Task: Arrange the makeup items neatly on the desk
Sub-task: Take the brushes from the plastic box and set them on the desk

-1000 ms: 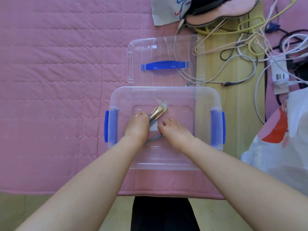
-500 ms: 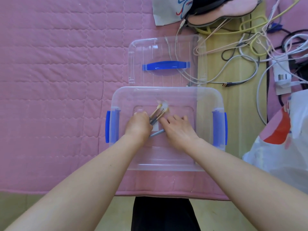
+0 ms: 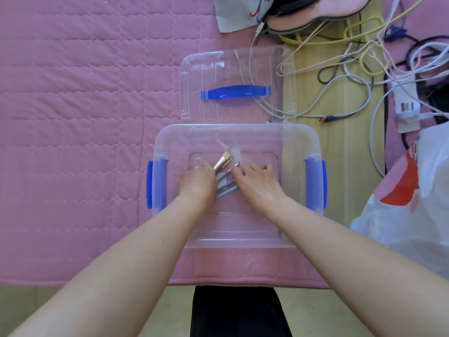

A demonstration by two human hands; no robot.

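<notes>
Pink quilt (image 3: 73,117) – left grip (image 3: 196,183) still grasping brushes (image 3: 224,184); right grip (image 3: 257,181) released, fingers now spread.

No legible text, label, brand, number or sign anywhere in the head view. White sheet of paper or fabric (image 3: 234,17) at the top edge carries red and blue curved marks, cut off by the frame; not readable as letters. White plastic bag (image 3: 410,203) at the right edge shows a large red-orange printed patch, no characters discernible. Clear plastic storage box with blue side clips (image 3: 295,142): no markings visible.
</notes>
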